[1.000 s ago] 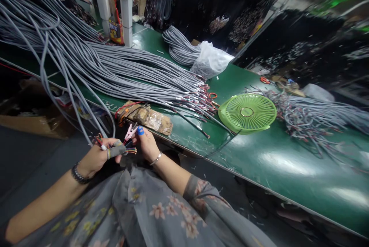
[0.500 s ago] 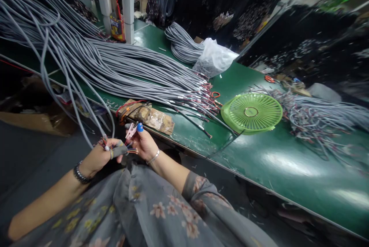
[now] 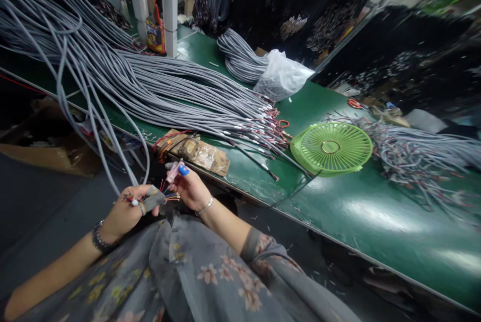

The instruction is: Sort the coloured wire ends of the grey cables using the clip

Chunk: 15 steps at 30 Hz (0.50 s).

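My left hand is closed around the end of a grey cable that hangs down from the bench; coloured inner wires fan out of its fist, and one finger wears a grey cloth sleeve. Close to its right, my right hand pinches a small pink tool beside those wire tips. A blue cap covers its thumb tip. Both hands hover over my lap, just in front of the green bench edge.
A big bundle of grey cables lies across the green bench, stripped ends toward a green fan grille. A taped brown block sits at the near edge. A plastic bag and more cable heaps lie further off.
The hands have stayed together at the cable end; the left hand dropped slightly and the pink tool tilted a little in the right hand. The view shifted a bit.
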Each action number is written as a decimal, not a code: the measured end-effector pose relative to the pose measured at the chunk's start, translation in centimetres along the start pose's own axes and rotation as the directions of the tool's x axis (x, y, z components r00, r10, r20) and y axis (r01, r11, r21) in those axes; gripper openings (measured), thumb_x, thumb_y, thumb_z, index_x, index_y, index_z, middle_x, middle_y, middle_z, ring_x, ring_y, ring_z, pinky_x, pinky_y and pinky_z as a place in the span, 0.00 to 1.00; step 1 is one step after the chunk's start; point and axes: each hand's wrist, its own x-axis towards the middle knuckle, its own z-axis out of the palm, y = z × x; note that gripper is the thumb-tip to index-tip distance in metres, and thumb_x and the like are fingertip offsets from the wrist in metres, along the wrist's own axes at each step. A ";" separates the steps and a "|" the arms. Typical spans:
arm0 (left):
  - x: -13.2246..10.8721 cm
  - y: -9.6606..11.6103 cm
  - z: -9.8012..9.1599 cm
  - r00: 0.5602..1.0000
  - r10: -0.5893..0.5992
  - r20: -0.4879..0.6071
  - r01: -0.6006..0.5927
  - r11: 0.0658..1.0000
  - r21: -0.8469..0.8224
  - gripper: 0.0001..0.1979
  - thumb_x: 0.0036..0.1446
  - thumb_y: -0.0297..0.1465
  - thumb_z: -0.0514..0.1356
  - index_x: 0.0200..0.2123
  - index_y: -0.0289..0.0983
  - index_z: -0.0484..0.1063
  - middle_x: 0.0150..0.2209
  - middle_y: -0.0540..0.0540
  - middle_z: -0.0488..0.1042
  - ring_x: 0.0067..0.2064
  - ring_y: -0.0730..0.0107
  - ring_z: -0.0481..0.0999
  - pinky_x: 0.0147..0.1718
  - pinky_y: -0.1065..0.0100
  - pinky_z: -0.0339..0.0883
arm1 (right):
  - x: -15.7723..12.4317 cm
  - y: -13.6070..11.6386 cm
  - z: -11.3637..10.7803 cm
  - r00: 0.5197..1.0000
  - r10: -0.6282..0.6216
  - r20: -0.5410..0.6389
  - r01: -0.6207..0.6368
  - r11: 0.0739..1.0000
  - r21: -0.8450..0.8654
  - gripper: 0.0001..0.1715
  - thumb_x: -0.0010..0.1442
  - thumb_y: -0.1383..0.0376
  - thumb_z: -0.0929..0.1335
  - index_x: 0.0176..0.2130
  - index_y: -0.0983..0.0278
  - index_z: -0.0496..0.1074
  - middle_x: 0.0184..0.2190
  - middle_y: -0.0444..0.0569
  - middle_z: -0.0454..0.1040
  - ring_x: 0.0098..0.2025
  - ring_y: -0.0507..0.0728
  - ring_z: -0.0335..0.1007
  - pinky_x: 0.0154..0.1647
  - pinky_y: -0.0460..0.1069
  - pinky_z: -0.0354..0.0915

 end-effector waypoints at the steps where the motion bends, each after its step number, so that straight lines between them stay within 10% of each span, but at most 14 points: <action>1: 0.1 0.0 0.1 1.000 0.003 -0.009 -0.003 1.000 -0.003 0.18 0.55 0.41 0.56 0.17 0.40 0.71 0.18 0.49 0.74 0.22 0.68 0.69 0.27 0.68 0.64 | 0.0 0.0 0.0 1.000 -0.019 -0.003 0.019 1.000 -0.018 0.22 0.54 0.49 0.76 0.34 0.65 0.75 0.27 0.44 0.74 0.27 0.50 0.67 0.27 0.43 0.66; 15: 0.6 0.4 0.2 1.000 -0.010 -0.029 0.010 1.000 -0.004 0.19 0.54 0.41 0.56 0.15 0.40 0.70 0.17 0.49 0.74 0.23 0.67 0.70 0.29 0.67 0.65 | -0.2 0.0 0.4 0.998 -0.051 -0.029 0.048 0.993 -0.110 0.27 0.52 0.45 0.75 0.36 0.65 0.75 0.27 0.44 0.72 0.27 0.49 0.65 0.25 0.43 0.63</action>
